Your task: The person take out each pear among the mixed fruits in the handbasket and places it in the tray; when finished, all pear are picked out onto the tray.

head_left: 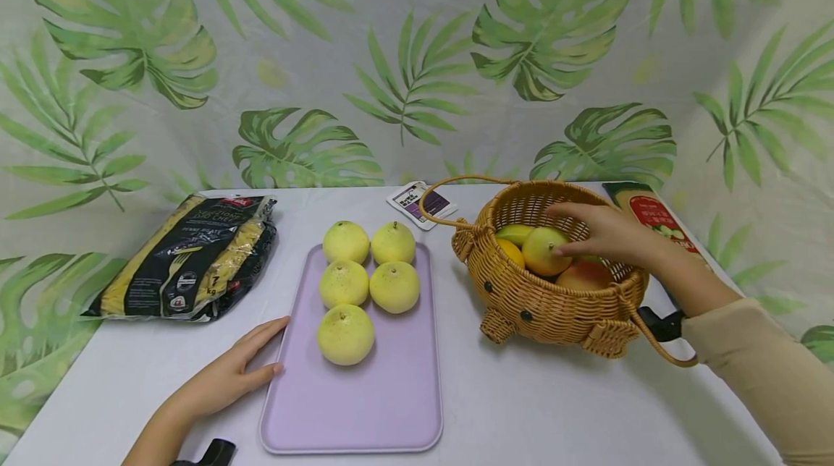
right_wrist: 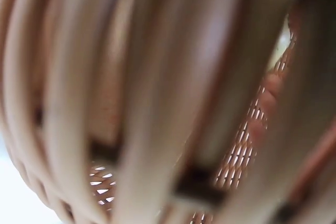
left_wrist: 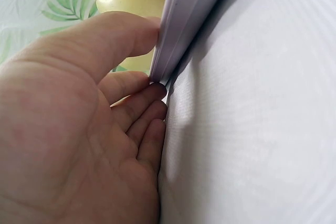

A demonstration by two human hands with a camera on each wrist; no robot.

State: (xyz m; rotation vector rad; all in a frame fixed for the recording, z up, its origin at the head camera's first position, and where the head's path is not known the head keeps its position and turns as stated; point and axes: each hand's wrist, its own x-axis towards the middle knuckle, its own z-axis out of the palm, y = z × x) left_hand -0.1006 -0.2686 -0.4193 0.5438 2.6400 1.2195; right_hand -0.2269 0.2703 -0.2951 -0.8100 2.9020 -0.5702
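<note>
My left hand [head_left: 221, 372] rests at the left edge of a lilac tray [head_left: 391, 408]; its thumb and fingertips touch the rim. On the tray stand several round yellow-green fruits [head_left: 345, 334], which look like pomelos. My right hand [head_left: 602, 233] reaches over the rim of a pig-shaped wicker basket [head_left: 554, 314], thumb and fingers spread apart. Its thumb is at a yellow-green fruit with a reddish side [head_left: 544, 250] inside; whether they touch I cannot tell. In the right wrist view, blurred wicker [right_wrist: 173, 98] hides most of the hand.
Around that fruit in the basket lie an orange fruit [head_left: 511, 252], a green one [head_left: 515, 234] and a reddish one [head_left: 584, 275]. A bag of pasta [head_left: 189, 260] lies at the left. Behind are a small white-and-purple packet [head_left: 422, 203] and a red-and-green package [head_left: 654, 216].
</note>
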